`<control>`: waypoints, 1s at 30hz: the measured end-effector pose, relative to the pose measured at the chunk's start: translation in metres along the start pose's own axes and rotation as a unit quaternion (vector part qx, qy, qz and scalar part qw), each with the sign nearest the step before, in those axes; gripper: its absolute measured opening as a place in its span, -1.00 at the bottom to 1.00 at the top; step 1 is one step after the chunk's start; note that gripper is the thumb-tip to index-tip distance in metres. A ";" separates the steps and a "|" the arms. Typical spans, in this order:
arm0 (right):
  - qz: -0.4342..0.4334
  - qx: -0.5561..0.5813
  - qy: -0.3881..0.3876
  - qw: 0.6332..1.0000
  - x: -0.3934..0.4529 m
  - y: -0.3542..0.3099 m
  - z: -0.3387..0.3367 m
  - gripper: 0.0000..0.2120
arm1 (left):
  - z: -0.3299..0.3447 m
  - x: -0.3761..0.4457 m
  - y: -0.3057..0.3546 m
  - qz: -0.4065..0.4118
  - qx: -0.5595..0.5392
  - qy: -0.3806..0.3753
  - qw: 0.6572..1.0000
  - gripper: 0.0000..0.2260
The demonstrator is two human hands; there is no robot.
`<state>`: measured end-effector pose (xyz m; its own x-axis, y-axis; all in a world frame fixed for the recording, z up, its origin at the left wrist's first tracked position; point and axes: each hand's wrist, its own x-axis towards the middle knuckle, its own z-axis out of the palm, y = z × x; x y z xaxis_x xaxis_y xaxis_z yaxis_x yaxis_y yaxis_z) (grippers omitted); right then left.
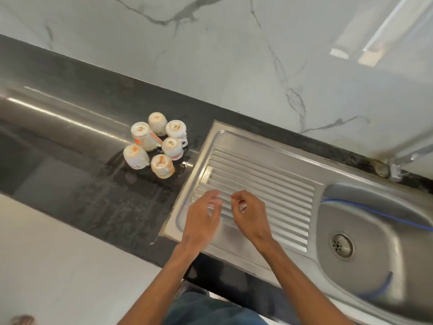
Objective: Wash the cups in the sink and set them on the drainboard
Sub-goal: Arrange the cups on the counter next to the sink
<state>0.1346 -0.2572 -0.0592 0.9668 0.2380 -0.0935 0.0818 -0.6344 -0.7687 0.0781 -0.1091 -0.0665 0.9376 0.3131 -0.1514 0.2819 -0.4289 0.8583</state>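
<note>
Above the drainboard, the left hand and right hand hover loosely curled, holding nothing. Six cups stand inverted beyond the left hand, on the counter.

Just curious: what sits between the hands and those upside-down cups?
In the head view, only ribbed drainboard and wet dark counter lie between the hands and cups.
</note>
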 end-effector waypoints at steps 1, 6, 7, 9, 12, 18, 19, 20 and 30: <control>-0.002 0.006 -0.003 1.000 0.002 0.002 -0.004 -0.87 | 0.005 -0.002 0.005 0.016 0.022 0.002 1.000 -0.71; -0.028 0.031 -0.041 0.998 0.021 -0.009 -0.006 -0.85 | 0.010 -0.010 0.020 0.000 0.032 0.065 0.997 -0.69; -0.040 0.031 -0.052 0.997 0.027 -0.014 -0.003 -0.85 | 0.006 -0.009 0.021 -0.016 0.015 0.092 0.996 -0.72; -0.060 0.030 -0.069 0.995 0.037 -0.027 0.007 -0.84 | -0.008 -0.006 0.014 -0.049 -0.018 0.135 0.989 -0.76; -0.082 0.024 -0.089 0.992 0.054 -0.049 0.028 -0.84 | -0.035 0.001 -0.001 -0.101 -0.078 0.187 0.974 -0.77; -0.083 0.012 -0.112 0.990 0.089 -0.086 0.067 -0.82 | -0.077 0.023 -0.021 -0.160 -0.130 0.242 0.948 -0.70; -0.079 0.012 -0.113 0.990 0.093 -0.090 0.073 -0.82 | -0.083 0.027 -0.023 -0.166 -0.131 0.246 0.946 -0.70; -0.073 0.013 -0.114 0.991 0.097 -0.094 0.080 -0.81 | -0.089 0.033 -0.026 -0.172 -0.130 0.247 0.945 -0.69; 0.010 0.009 -0.107 0.994 0.122 -0.099 0.117 -0.78 | -0.112 0.070 -0.060 -0.192 -0.104 0.224 0.950 -0.66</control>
<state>0.2162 -0.0793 -0.0687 0.8941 0.3777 -0.2408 0.0559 -0.6275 -0.7766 0.1041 0.0333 -0.0740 0.5802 0.7618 -0.2881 0.4953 -0.0493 0.8673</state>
